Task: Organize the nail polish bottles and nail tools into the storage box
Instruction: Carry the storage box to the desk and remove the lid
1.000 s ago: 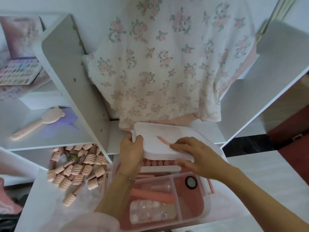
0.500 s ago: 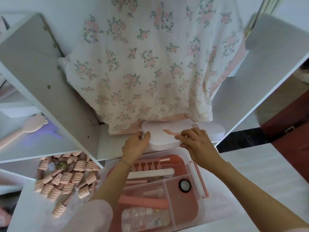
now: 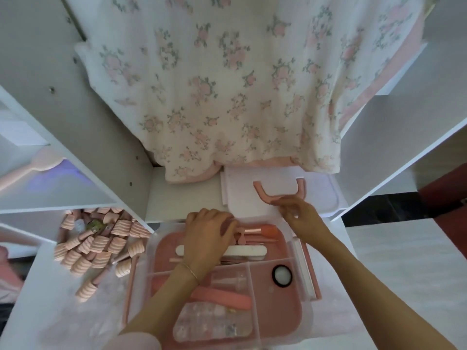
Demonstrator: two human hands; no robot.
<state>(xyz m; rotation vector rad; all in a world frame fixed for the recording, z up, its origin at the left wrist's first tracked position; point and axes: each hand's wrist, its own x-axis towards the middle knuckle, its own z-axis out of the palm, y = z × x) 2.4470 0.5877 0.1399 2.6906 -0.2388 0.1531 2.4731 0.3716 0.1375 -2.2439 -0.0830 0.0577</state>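
Two bare forearms reach forward from the bottom edge, seen from above. The left hand [image 3: 207, 236] lies palm down with knuckles up, its fingers curled downward; whether they grip anything cannot be seen. A thin bracelet circles the left wrist, and a pale sleeve covers the upper arm. The right hand [image 3: 300, 213] extends further forward, wrist slightly bent, its fingertips loosely gathered and pointing away.
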